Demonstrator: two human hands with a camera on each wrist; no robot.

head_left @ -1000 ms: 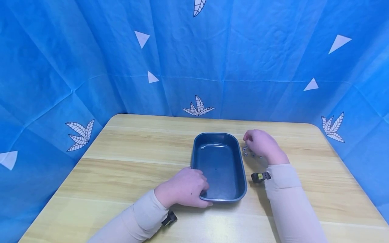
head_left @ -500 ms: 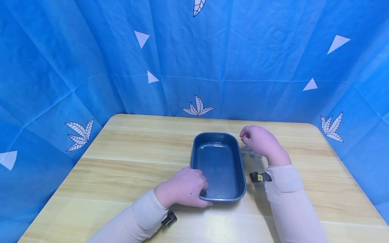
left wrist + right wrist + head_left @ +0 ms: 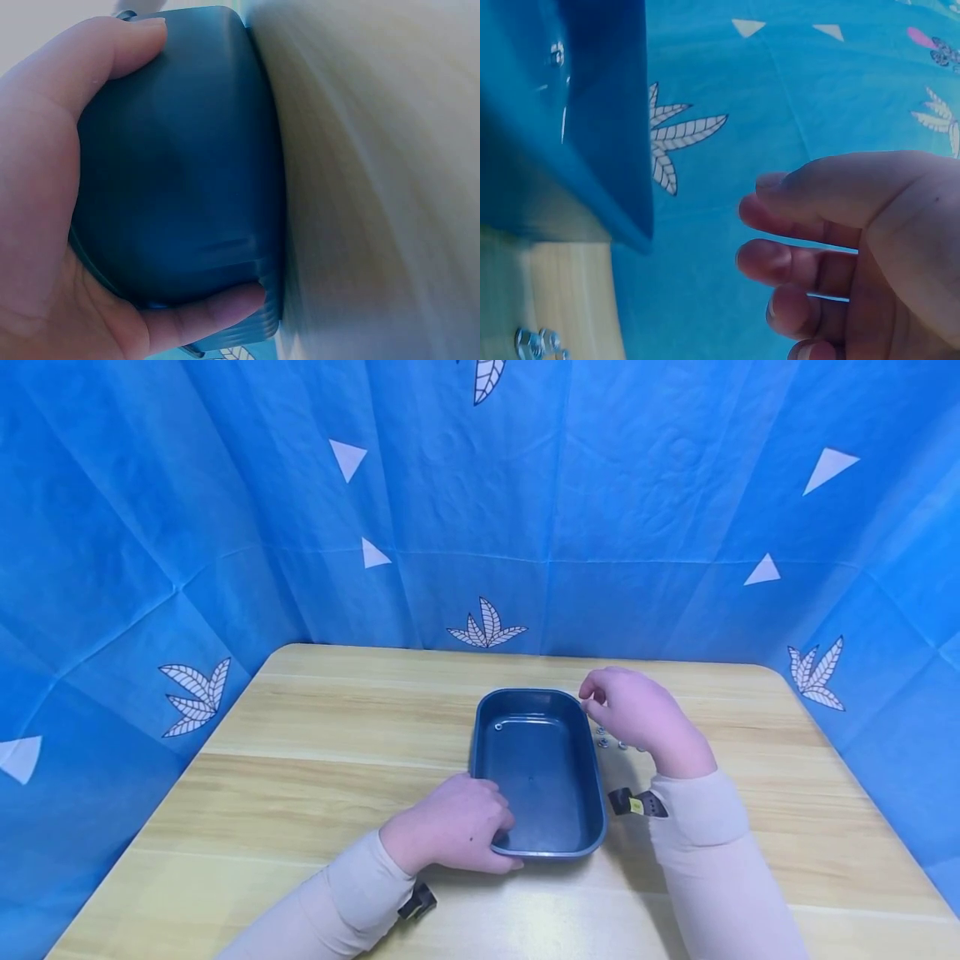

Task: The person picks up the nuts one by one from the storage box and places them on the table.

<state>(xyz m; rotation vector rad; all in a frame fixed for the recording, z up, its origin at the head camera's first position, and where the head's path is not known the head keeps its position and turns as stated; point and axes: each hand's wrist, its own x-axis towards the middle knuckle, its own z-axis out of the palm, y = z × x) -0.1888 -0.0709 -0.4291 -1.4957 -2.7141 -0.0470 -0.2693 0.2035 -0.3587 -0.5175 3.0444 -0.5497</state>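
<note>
My left hand grips the near left corner of a dark blue tray, thumb outside the near wall and fingers over the rim. The left wrist view has the thumb and a finger against the tray's outer wall. One small metal nut lies inside, near the far left corner. My right hand hovers beside the tray's far right rim, fingers curled, thumb and forefinger tips together; I cannot tell whether a nut is pinched there. Several loose nuts lie on the table below that hand, partly hidden by it.
The light wood table carries the tray near its middle. A blue curtain with leaf and triangle prints hangs behind the table and along both sides. A dark wrist strap shows by the right sleeve, another below the left.
My right hand has moved up and left, from over the loose nuts to the tray's far right rim. The left hand and the tray have stayed in place.
</note>
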